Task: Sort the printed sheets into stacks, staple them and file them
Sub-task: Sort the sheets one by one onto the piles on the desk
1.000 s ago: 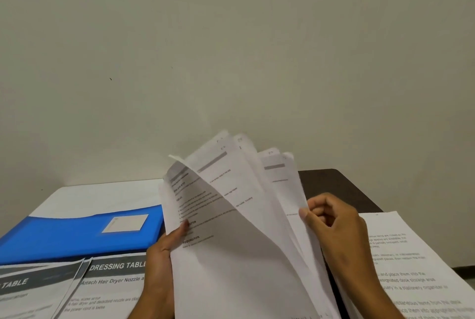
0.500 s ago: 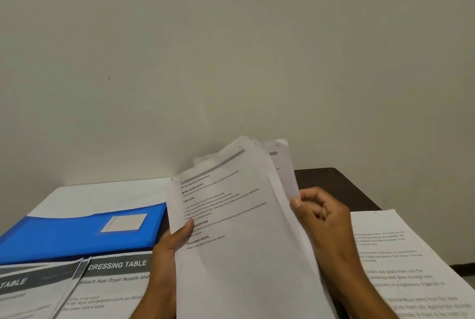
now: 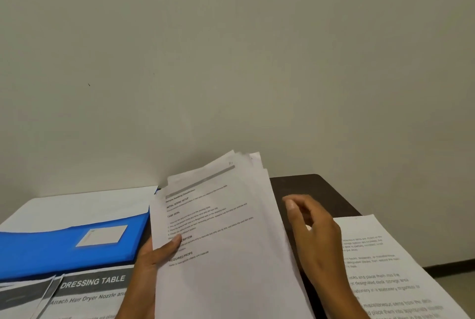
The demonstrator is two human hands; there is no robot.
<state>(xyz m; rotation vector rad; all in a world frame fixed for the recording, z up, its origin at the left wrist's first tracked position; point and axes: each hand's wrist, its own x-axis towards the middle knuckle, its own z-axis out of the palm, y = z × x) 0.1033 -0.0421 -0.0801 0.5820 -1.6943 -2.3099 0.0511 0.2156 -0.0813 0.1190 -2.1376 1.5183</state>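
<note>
Left hand [image 3: 151,264] grips left edge of tilted bundle of white printed sheets [image 3: 223,241], thumb pressed on top page. Right hand [image 3: 312,231] just right of bundle, fingers loosely curled, blurred, contact unclear. Blue plastic folder with white label [image 3: 64,246] lies left on dark brown table [image 3: 308,187]. Grey-banner "DRESSING TABLE" sheets [image 3: 90,290] lower left. White text-covered page [image 3: 380,267] lies right.

A plain pale wall [image 3: 231,49] rises behind a dark desk [image 3: 308,190].
</note>
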